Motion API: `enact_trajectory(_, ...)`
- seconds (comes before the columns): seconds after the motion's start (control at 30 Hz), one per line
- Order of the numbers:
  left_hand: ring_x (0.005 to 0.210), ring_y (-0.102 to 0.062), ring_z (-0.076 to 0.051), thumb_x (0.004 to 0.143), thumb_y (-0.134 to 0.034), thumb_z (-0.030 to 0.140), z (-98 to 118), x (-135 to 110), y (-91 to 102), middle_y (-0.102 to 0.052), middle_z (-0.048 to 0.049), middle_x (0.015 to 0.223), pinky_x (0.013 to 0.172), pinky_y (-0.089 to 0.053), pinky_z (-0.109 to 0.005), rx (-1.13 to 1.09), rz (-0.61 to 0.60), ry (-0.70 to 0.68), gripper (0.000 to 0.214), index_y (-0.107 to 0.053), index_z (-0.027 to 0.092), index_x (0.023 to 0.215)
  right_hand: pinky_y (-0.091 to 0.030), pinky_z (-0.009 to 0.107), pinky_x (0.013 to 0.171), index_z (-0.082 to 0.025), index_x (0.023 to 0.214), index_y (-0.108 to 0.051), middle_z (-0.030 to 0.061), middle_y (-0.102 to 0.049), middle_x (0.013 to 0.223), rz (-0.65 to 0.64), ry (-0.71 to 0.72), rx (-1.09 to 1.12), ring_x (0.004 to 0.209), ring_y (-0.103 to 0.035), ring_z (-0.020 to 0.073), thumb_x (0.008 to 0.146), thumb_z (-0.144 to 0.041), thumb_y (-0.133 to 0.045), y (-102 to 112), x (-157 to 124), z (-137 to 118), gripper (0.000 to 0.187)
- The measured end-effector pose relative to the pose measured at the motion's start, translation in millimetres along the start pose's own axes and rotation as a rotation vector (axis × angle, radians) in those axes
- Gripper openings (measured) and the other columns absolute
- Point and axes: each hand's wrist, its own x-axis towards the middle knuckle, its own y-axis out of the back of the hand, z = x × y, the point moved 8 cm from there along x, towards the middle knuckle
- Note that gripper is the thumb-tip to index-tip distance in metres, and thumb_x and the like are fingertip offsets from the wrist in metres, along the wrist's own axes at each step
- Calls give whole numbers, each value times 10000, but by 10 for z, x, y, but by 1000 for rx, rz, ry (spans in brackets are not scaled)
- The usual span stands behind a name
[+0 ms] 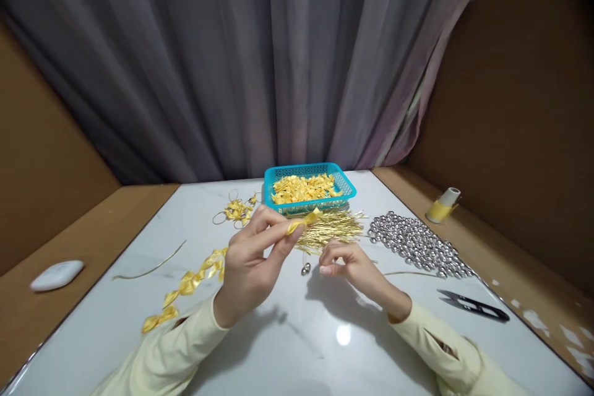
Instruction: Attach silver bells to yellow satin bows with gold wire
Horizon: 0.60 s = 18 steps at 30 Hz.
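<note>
My left hand [254,260] is raised above the table and pinches a yellow ribbon bow [304,221] between thumb and fingers. A silver bell-like bead [305,268] shows below the bow, at the lower end of a short thin gold cord. Just right of this bead is my right hand [346,265], its fingers loosely curled, with a small gap at the thumb and nothing visible in them. Behind both hands lies a bundle of gold cords [336,228]. Several loose yellow bows [189,283] lie beside my left forearm.
A blue basket [346,184] of yellow bows stands at the back. Silver beads [417,244], black thread snips [473,305] and a yellow thread spool [443,205] are on the right. At left are bow-and-loop pieces [236,211], a single cord [151,267] and a white object [57,276].
</note>
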Motion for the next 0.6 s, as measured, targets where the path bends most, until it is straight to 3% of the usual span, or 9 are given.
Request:
enact_trajectory(0.37,634,-452,-129,785,-561,66,39,10,79,-491,4,682,604,-399,-311,34,15,-13,231,-646,244,904,-411,270,671,-153,594,-653,31,-598,658,-48,-66,-204,720,-540,161,704,-183,-613,89,-38,283,122)
enact_trajectory(0.6,652,-465,-124,786,-563,71,-32,16,12,-491,3,692,584,-413,-287,-16,-11,55,170,-649,212,826,-394,279,673,-158,699,-655,49,-644,752,-54,-65,-332,738,-551,168,761,-246,-584,233,-10,178,129)
